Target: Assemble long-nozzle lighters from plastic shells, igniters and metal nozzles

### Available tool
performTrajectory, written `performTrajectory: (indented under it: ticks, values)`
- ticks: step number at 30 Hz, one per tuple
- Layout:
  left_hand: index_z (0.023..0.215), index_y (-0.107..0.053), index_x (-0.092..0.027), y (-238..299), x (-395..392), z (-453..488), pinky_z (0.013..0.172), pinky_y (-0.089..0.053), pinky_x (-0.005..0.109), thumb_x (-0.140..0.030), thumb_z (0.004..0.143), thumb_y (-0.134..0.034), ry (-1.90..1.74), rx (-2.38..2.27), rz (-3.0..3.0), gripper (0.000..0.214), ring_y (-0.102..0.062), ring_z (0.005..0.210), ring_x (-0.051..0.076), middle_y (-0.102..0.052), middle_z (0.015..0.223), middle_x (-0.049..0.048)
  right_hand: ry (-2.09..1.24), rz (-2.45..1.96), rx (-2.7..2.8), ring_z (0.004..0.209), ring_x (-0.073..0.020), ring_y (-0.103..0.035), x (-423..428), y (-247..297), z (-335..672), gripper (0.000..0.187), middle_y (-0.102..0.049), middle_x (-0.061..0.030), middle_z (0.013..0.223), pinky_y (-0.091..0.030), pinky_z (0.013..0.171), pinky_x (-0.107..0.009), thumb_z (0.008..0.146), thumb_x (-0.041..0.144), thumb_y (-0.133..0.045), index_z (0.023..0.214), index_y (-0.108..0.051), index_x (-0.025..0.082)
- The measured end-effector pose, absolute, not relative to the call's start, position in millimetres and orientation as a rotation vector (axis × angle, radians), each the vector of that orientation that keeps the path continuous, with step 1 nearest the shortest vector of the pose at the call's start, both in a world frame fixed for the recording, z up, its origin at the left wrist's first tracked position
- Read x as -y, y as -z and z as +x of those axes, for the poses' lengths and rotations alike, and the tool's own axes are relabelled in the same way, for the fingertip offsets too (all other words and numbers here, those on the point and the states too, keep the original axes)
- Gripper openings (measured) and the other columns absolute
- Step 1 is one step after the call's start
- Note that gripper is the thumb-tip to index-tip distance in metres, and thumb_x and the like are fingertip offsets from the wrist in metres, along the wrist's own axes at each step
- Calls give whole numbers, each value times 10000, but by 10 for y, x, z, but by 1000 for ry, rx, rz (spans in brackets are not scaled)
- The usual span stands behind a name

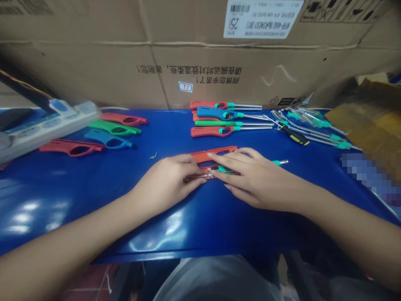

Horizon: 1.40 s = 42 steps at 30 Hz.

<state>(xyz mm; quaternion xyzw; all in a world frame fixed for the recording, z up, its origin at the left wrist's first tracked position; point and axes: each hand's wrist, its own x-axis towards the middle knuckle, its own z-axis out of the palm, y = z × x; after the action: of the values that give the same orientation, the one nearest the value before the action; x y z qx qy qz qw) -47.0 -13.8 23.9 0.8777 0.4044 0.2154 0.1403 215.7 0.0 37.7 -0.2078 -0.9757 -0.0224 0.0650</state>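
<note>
Head view: lighter shell (199, 157) open on bench (188, 234)

Split in two, apparently unfinished. Pinched in left hand (171, 179): clear part (205, 176). Spread across shell: right hand (253, 177). Behind: closed lighters (205, 132), seemingly complete. Still separate: other shells (62, 146), rod assemblies (341, 144).

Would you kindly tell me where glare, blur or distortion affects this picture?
Head view: white glare on the blue table at left and front centre; head view: fine print on the large white label too blurred to read; head view: pixelation at right.
</note>
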Motion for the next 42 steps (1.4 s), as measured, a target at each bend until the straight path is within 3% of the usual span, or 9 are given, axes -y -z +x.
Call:
performTrajectory:
  ticks: [9, 17, 23, 29, 33, 38, 42]
  values:
    - [1059, -805, -242, -241, 169, -465, 760, -560, 292, -295, 998, -621, -603, -1225, 2516, 201, -720, 865, 180, -754, 1010, 47, -13, -649, 2961, 1376, -324, -536, -33, -324, 2182, 457, -465, -182, 1599, -415, 1127, -597, 1043, 245, -474, 1484, -558, 156]
    - [938, -781, -216, -241, 127, -452, 624, -473, 243, -290, 940, -700, -638, -1270, 2352, 109, -639, 694, 123, -734, 898, 15, -180, -689, 2926, 1434, -331, -489, -3, -301, 2163, 452, -455, -192, 1603, -407, 1149, -596, 1045, 257, -480, 1475, -568, 148]
    - [901, -786, -194, -223, 105, -463, 592, -451, 233, -291, 923, -723, -680, -1243, 2298, 118, -596, 632, 107, -723, 829, 19, -387, -750, 2885, 1516, -330, -389, -4, -295, 2212, 480, -396, -182, 1640, -309, 1208, -645, 1020, 256, -547, 1500, -552, 238]
    - [911, -795, -200, -226, 116, -457, 602, -446, 235, -285, 921, -722, -678, -1240, 2284, 112, -589, 634, 102, -718, 817, 8, -280, -702, 2762, 1523, -306, -378, -67, -289, 2256, 456, -377, -177, 1653, -300, 1225, -611, 1010, 225, -564, 1465, -588, 224]
    - [908, -797, -204, -226, 110, -445, 612, -443, 237, -302, 920, -727, -663, -1258, 2288, 121, -586, 636, 99, -713, 810, -1, -257, -709, 2886, 1540, -345, -336, -80, -299, 2252, 473, -310, -180, 1681, -262, 1213, -677, 1005, 214, -562, 1476, -580, 255]
    - [895, -794, -199, -234, 106, -452, 609, -437, 239, -296, 918, -727, -661, -1259, 2289, 119, -586, 635, 101, -708, 804, 2, -311, -794, 2980, 1580, -342, -227, -36, -323, 2240, 536, -243, -183, 1703, -231, 1223, -684, 1025, 258, -542, 1557, -476, 279]
    - [911, -797, -196, -232, 113, -462, 607, -442, 235, -291, 922, -722, -678, -1252, 2304, 121, -590, 633, 99, -714, 809, 5, -342, -796, 2974, 1577, -345, -243, -20, -324, 2253, 547, -246, -191, 1703, -244, 1224, -674, 1033, 290, -537, 1572, -449, 261]
